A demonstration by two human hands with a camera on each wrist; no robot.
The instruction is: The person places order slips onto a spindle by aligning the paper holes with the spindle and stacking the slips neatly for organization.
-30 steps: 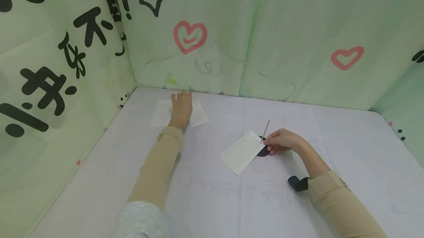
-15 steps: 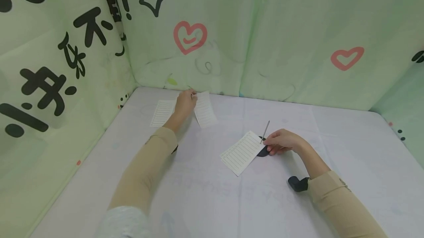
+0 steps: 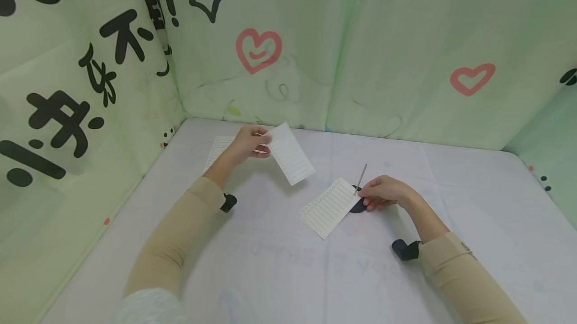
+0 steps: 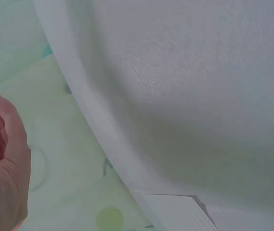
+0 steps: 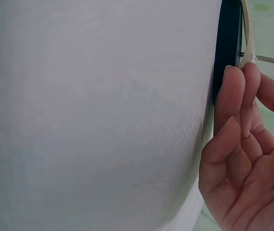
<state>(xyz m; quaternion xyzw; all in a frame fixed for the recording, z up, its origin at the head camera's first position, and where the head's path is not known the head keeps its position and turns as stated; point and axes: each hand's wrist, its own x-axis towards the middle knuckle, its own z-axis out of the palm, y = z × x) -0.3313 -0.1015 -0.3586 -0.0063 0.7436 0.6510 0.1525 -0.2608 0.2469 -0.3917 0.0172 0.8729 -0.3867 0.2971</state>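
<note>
My left hand (image 3: 249,143) pinches a ruled white paper slip (image 3: 292,156) by its upper left corner, lifted above the table. In the left wrist view that hand (image 4: 6,168) sits at the left edge, the slip barely visible. Another ruled slip (image 3: 218,148) lies behind, partly hidden by the hand. At right centre stands a bill spike with a round black base (image 3: 357,207) and thin metal rod (image 3: 362,176); ruled slips (image 3: 326,209) are pierced on it. My right hand (image 3: 383,191) holds the base and the slips' edge beside the rod, as the right wrist view (image 5: 247,149) shows.
A white cloth (image 3: 279,274) covers the table. Pale green printed curtains (image 3: 405,38) hang along the back and both sides. Black camera mounts (image 3: 405,250) stick out from both wrists.
The left hand has picked up one of the two slips at the back and brought it right and nearer, towards the spike. The right hand and spike have stayed put.
</note>
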